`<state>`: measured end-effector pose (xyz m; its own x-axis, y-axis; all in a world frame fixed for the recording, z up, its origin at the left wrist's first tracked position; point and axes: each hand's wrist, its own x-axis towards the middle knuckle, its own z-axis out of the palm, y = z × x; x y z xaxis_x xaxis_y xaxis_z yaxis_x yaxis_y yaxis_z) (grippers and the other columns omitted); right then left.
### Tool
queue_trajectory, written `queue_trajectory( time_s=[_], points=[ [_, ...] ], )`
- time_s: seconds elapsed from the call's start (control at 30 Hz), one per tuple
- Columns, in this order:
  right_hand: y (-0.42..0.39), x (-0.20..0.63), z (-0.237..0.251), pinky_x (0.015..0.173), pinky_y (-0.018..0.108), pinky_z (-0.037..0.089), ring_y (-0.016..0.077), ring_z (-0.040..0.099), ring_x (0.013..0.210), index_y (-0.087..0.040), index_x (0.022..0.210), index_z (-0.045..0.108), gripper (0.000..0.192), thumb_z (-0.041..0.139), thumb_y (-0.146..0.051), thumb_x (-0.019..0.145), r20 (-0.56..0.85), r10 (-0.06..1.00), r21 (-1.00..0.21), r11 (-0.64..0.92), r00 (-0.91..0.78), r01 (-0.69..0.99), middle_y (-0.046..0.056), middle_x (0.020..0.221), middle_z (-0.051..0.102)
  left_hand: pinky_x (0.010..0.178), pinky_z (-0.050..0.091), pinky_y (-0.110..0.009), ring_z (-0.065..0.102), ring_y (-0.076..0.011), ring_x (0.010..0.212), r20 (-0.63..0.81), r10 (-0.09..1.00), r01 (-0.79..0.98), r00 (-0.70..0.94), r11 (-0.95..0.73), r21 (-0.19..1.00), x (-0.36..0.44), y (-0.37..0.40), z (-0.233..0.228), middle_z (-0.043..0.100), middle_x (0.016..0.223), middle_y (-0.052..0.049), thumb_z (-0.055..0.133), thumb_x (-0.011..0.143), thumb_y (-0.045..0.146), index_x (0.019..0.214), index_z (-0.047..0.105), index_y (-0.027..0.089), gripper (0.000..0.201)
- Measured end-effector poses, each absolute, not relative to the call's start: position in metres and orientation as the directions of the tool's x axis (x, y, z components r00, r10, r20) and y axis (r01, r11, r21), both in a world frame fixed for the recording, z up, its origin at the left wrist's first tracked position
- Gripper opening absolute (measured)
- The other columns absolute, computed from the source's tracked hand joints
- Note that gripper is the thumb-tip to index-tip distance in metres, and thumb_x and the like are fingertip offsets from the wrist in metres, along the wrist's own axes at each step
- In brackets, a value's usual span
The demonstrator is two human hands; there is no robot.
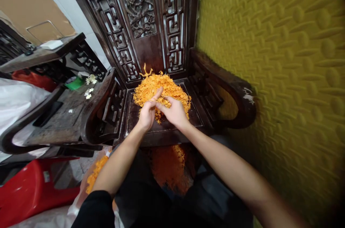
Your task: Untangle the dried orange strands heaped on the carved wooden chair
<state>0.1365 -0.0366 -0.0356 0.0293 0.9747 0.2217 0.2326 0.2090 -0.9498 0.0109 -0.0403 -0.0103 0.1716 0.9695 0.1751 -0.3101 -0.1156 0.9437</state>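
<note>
A heap of thin, branching orange pieces (159,82) lies on the seat (194,122) of a dark carved wooden chair. My left hand (147,113) and my right hand (176,113) meet over the front of this heap, fingertips close together. Between them a slender orange strand (162,96) shows, pinched by the thumb and fingers of both hands. Its far ends blend into the heap behind, so its full shape is hard to make out.
The carved chair back (149,50) rises behind the heap, with a curved armrest (239,109) beside a textured yellow surface (283,59). At left are a second wooden seat (63,123), a green tape roll (74,83), a red plastic stool (29,185) and a bag of orange pieces (95,172).
</note>
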Motion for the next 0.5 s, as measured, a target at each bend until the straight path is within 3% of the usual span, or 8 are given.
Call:
queue_trajectory(
  time_s=[0.13,0.33,0.5],
  points=[
    [-0.037,0.137,-0.034,0.092,0.041,0.053,0.0281,0.071,0.100,-0.014,0.107,0.072,0.046,0.069,-0.055,0.086,0.251,0.968,-0.933,0.236,0.019,0.272,0.013,0.106,0.076,0.125,0.027,-0.043,0.038,-0.0269,0.148,0.200,0.952,-0.302,0.231,-0.125,0.945,0.006,-0.043,-0.008,0.063,0.142,-0.007,0.050,0.069,0.024,0.112,0.076,0.015,0.051],
    [-0.026,0.139,-0.042,0.109,0.043,0.045,0.0278,0.063,0.124,-0.014,0.124,0.066,0.045,0.065,-0.044,0.090,0.263,0.964,-0.948,0.250,0.045,0.195,0.015,0.132,0.067,0.120,0.036,-0.044,0.047,-0.0287,0.142,0.212,0.966,-0.330,0.147,-0.154,0.931,0.003,-0.046,-0.006,0.063,0.141,-0.008,0.054,0.064,0.021,0.115,0.075,0.017,0.055],
    [-0.038,0.135,-0.034,0.096,0.038,0.051,0.0244,0.070,0.104,-0.017,0.111,0.069,0.025,0.058,-0.028,0.091,0.440,0.896,-0.863,0.405,0.054,0.302,0.010,0.112,0.075,0.127,0.020,-0.040,0.038,-0.0255,0.148,0.281,0.940,-0.212,0.193,-0.240,0.947,0.002,-0.050,-0.012,0.066,0.137,-0.007,0.056,0.065,0.018,0.115,0.076,0.019,0.054]
  ],
)
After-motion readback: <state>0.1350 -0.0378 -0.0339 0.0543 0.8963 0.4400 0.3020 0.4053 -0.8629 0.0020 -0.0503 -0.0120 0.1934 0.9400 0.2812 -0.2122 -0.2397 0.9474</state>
